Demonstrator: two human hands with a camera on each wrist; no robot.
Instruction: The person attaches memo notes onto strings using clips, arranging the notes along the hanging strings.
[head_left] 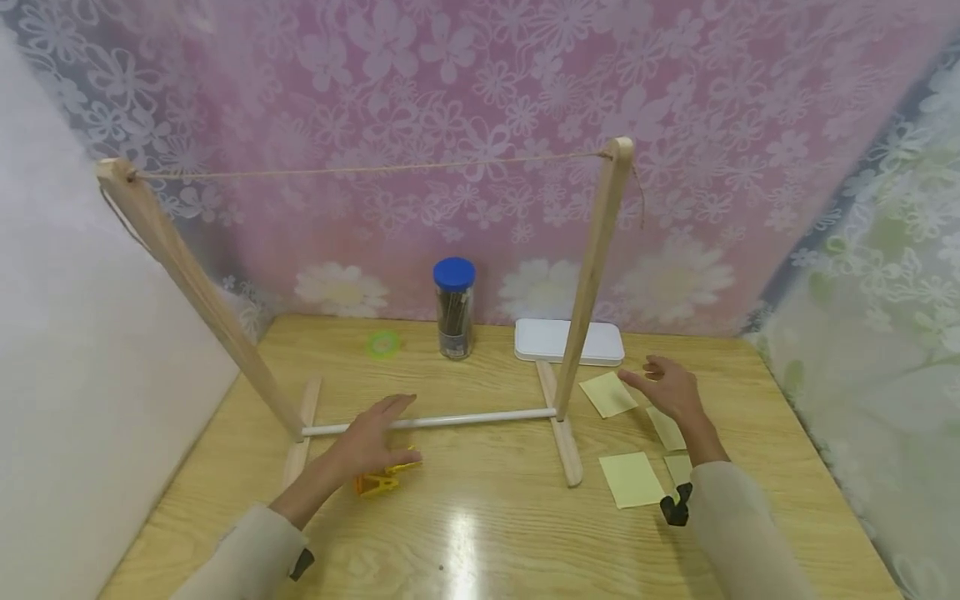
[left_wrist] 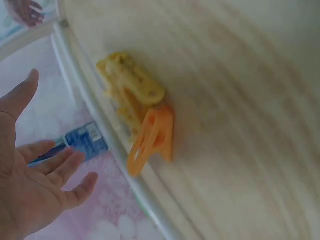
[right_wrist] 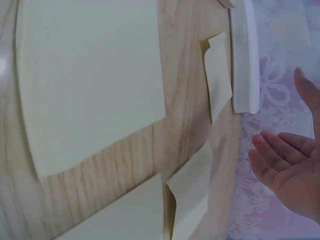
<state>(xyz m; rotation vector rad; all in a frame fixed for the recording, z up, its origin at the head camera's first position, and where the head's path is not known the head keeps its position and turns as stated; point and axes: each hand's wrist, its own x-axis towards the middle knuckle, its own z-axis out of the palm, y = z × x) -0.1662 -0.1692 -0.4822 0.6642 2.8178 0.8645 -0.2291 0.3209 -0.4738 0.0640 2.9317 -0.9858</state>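
My left hand (head_left: 363, 442) is held above the table with its fingers spread and nothing in them. Below it lie yellow plastic clips (left_wrist: 132, 82) and an orange clip (left_wrist: 152, 137), partly covered by the hand in the head view. On the right, my right hand (head_left: 670, 392) hovers over several pale yellow paper notes, its fingers loosely bent and empty. One note (head_left: 607, 394) lies by its fingertips, another (head_left: 632, 480) nearer the front. A third note (head_left: 666, 428) is partly hidden under the wrist. Some notes have curled edges in the right wrist view.
A wooden frame has two posts, the left (head_left: 217, 317) and the right (head_left: 592, 275), joined by a string (head_left: 375, 170) on top and a white rod (head_left: 472, 419) below. Behind stand a blue-lidded jar (head_left: 453, 308), a white case (head_left: 551, 340) and a green tape roll (head_left: 383, 343).
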